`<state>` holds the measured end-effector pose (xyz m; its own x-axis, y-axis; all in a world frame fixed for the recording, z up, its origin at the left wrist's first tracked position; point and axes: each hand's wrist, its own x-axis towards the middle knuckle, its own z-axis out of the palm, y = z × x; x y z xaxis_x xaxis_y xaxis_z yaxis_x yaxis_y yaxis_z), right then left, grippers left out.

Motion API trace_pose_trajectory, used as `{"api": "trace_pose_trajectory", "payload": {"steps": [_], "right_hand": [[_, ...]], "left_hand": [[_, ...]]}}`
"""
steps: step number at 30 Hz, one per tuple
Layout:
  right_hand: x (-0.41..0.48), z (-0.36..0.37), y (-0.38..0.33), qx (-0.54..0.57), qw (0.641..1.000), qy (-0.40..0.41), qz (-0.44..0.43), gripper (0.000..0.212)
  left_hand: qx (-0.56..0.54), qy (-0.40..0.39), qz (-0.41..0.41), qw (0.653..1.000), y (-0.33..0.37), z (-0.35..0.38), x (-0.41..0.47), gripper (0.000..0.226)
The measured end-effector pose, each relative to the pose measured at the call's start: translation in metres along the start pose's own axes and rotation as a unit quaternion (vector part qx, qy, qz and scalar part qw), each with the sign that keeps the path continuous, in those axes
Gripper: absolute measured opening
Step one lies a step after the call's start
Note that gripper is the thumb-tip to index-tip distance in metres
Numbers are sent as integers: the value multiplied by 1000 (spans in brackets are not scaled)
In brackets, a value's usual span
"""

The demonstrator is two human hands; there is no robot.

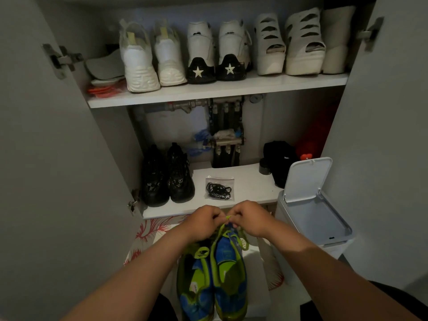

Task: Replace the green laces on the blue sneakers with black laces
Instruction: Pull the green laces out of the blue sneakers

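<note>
Green laces sit at the tongue end of the blue sneakers; left hand and right hand both pinch them. Soft, limp cord: grip near the eyelets. Black laces bagged just beyond the sneakers.

I can read no word or number anywhere in front of me. The clearest sign is a white five-pointed star on the black heel patch of each of the two white sneakers in the upper middle of the frame. In the lower centre, the blue sneaker nearer the left of the frame has a round green badge on its tongue, with a dark emblem too blurred to read. The black shoes at middle left carry pale scribbled marks that I cannot make out. A small dark mark on the front of the white bin, at the right, is too tiny to read.
</note>
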<state>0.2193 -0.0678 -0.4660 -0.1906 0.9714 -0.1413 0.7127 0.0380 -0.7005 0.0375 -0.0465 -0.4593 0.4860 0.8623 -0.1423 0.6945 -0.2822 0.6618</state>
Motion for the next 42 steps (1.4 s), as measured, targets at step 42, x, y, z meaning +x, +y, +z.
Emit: {"api": "trace_pose_trajectory", "payload": {"steps": [42], "right_hand": [[-20,-2,15,-240,955,-20,171,36]], "left_hand": [[114,-68,-56,990,-21,23,-5,47]]}}
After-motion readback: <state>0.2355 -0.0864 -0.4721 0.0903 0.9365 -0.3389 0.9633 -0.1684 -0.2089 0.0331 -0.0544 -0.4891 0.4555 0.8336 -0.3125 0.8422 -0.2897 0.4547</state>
